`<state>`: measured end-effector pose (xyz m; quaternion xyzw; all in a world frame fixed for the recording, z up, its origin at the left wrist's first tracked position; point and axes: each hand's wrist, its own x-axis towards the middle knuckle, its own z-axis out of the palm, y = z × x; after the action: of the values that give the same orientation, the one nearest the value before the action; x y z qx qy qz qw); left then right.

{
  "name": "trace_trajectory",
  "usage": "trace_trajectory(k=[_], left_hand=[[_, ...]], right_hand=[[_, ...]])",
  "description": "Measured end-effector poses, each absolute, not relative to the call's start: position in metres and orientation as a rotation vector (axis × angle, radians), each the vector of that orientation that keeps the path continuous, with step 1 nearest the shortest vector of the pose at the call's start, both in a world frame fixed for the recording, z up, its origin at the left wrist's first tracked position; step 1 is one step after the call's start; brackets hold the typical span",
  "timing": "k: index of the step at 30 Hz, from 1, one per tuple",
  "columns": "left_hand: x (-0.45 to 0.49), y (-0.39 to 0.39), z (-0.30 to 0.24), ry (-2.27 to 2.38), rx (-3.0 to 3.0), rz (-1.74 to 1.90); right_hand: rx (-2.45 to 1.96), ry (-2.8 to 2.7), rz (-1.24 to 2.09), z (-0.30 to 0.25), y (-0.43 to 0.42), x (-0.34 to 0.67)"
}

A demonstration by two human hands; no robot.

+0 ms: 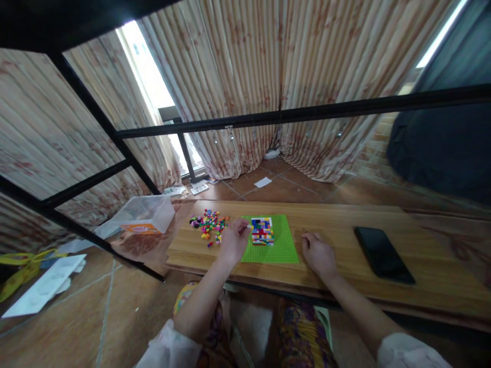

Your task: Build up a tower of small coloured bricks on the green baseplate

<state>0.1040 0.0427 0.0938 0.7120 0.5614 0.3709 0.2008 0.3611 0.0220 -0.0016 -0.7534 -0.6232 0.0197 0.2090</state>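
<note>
My left hand [233, 240] is beside the left edge of a green baseplate [286, 240], its thumb and fingers pinched on a small pale building brick [248, 226]. Close to those fingertips, a square block built of multicoloured bricks [263, 232] stands on the baseplate, with white pieces along its edges. A loose pile of small coloured bricks [213, 223] lies on the table to the left of the hand. My right hand [318, 253] rests on the wood just right of the baseplate. Its fingers are loosely curled in, and nothing shows in them.
A black phone [384, 254] lies at the right of the low wooden table [330, 220]. Left of the table, a clear plastic box [148, 214] with an orange label stands on the floor. Black metal bars [230, 122] cross in front of the curtains [245, 66].
</note>
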Motion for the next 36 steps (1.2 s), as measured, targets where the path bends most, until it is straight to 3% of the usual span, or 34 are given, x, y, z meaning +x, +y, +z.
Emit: trace_trajectory(k=[17, 36], left_hand=[[0.149, 0.101, 0.112, 1.52, 2.755, 0.165], [0.143, 0.107, 0.102, 1.565, 2.722, 0.26]], right_hand=[[-2.111, -1.703, 0.143, 0.008, 0.021, 0.359], [-2.077, -1.707, 0.187, 0.009, 0.02, 0.36]])
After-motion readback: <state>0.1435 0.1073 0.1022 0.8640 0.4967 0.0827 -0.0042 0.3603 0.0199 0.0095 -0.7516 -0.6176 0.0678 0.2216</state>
